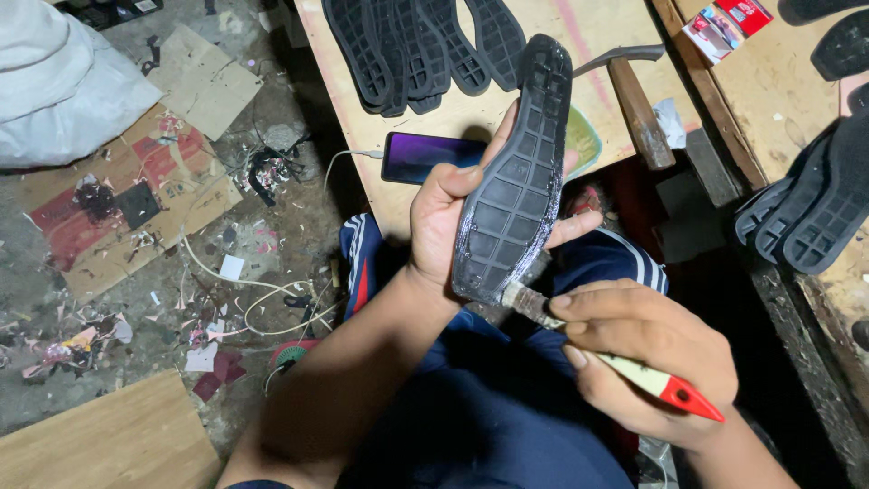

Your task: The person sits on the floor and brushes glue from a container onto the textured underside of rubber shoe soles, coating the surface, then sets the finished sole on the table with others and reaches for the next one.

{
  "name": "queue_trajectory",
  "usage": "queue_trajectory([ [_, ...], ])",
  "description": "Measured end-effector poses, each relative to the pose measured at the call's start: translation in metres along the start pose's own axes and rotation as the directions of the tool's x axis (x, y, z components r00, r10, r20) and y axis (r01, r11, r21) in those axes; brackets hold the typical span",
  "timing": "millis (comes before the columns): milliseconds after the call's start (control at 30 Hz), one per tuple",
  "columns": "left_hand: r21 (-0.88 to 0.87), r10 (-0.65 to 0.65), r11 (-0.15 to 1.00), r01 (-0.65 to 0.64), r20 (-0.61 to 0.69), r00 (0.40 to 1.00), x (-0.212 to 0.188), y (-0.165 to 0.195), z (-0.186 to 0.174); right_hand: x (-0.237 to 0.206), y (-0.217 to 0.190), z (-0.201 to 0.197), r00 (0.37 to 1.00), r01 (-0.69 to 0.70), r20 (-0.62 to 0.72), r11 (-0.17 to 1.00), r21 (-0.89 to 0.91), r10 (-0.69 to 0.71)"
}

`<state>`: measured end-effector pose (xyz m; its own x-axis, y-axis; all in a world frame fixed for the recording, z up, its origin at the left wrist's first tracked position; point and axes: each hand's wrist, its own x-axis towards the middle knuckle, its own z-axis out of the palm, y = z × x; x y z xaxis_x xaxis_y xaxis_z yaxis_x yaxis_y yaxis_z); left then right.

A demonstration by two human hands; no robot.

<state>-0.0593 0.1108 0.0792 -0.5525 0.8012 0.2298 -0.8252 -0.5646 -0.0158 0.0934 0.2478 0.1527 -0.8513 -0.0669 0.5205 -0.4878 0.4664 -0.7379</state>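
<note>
Head view, looking down over the lap.

Left hand (445,217): closed around a black shoe sole (518,181), thumb across the near left edge, fingertips showing past the right edge; palm hidden behind the sole. Sole held tread-up above the knees, heel end near, toe end reaching far over the edge of the wooden bench (561,27). Glossy wet band seen along the sole's rim.

Right hand (647,353): fingers curled shut on a brush (625,367) with pale handle and red tip; bristle end touching the heel end of the sole, bristles themselves too blurred to make out. Wrist cut off at the bottom edge.

On the bench, far: stack of black soles (416,50), tops cut off by the frame. Dark phone (425,156) with white cable, its right end hidden behind the held sole. Hammer (634,100) lying to the right, head partly covered by the sole's toe. Greenish round object beside the sole, mostly hidden, kind not determinable.

Right: second wooden surface with more black soles (815,213) overhanging its edge, several cut off by the frame; small red-and-white box (724,23) at the far corner.

Left: littered floor with cardboard sheet (127,195), white cable, scraps; white sack (63,81) cut off at the far left corner. Space beneath the bench too dark to read.
</note>
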Motion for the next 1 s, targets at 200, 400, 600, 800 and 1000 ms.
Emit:
queue_trajectory([
  [200,0.031,0.007,0.999,-0.006,-0.012,1.000,-0.001,0.002,0.005,-0.007,0.002,0.005,0.996,0.017,0.084,0.999,-0.040,-0.014],
  [400,0.102,-0.015,0.995,0.018,-0.031,0.999,-0.008,-0.003,-0.003,-0.010,-0.004,0.006,0.996,-0.089,0.023,0.996,-0.015,0.089],
  [600,0.099,-0.081,0.991,0.087,-0.065,0.995,-0.021,-0.019,-0.010,0.006,0.001,0.015,0.995,-0.103,-0.004,0.993,-0.053,0.102],
  [800,0.272,-0.040,0.960,0.061,-0.082,0.996,-0.031,-0.017,0.001,0.014,0.011,0.008,0.964,-0.133,-0.229,0.991,0.031,0.136],
  [1000,0.322,0.057,0.946,-0.046,-0.025,0.998,-0.054,0.000,0.032,0.024,0.075,-0.024,0.906,-0.191,-0.407,0.970,-0.149,0.116],
])
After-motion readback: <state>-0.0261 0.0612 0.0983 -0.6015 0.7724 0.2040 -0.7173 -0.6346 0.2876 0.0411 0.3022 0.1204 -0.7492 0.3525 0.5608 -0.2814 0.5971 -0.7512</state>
